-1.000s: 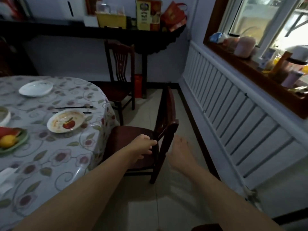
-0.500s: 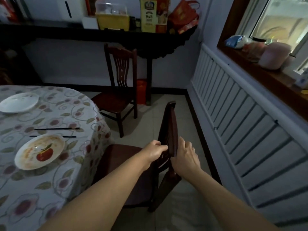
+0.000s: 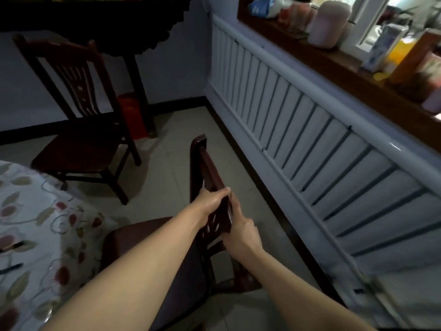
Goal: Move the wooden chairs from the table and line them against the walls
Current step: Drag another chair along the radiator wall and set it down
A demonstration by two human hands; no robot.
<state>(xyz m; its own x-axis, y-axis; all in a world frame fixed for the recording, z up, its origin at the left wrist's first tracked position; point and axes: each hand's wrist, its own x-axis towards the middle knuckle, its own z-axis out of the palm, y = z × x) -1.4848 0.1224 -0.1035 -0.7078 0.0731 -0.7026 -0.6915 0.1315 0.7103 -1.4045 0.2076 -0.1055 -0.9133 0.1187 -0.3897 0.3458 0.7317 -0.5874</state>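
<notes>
A dark wooden chair (image 3: 205,161) stands beside the round table (image 3: 35,223), its seat toward the table and its back toward the white slatted wall. My left hand (image 3: 211,200) grips the top rail of its backrest from the seat side. My right hand (image 3: 239,226) is closed on the same backrest from the wall side, just below the left hand. A second dark wooden chair (image 3: 78,115) stands further off, near the far wall, its back to a dark console table.
The table wears a floral cloth with chopsticks (image 3: 10,268) at its left edge. White slatted panelling (image 3: 322,139) runs along the right wall under a wooden sill (image 3: 334,58) crowded with jars. A red bin (image 3: 132,115) sits by the console leg. Bare tiled floor lies between chair and panelling.
My right hand went from hovering behind the chair to gripping its backrest. My left hand shifted from the seat's rear edge up to the top rail. The view moved closer and turned right.
</notes>
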